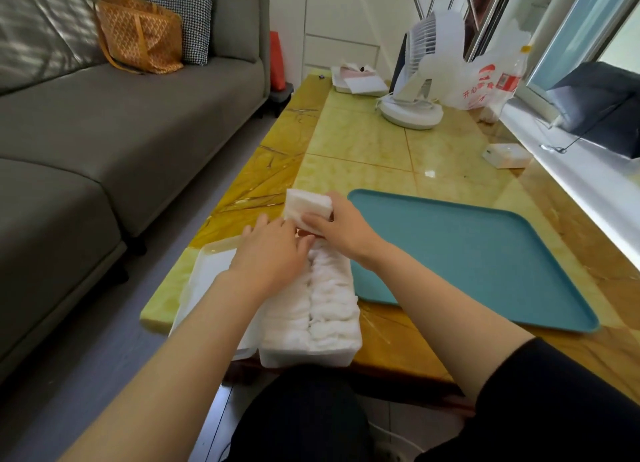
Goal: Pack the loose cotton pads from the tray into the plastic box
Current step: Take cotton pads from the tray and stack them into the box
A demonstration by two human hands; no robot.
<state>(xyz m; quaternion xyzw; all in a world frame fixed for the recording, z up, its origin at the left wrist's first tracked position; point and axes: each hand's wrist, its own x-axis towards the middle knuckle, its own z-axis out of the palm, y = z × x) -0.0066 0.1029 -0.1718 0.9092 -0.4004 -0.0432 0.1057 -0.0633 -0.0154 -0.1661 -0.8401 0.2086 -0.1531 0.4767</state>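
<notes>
Plastic box (pixel 311 356) is packed with two rows of cotton pads (pixel 329 299). Right hand (pixel 343 229) grips a stack (pixel 306 203) of pads over its far end; left hand (pixel 272 257), fingers straight, presses the rows. Both hands hide the box's far wall. Teal tray (pixel 467 254) lies just right.

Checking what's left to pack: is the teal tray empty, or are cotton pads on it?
Empty: the teal tray shows only bare surface. The right hand holds a stack of cotton pads beside it, at the plastic box's far end.
</notes>
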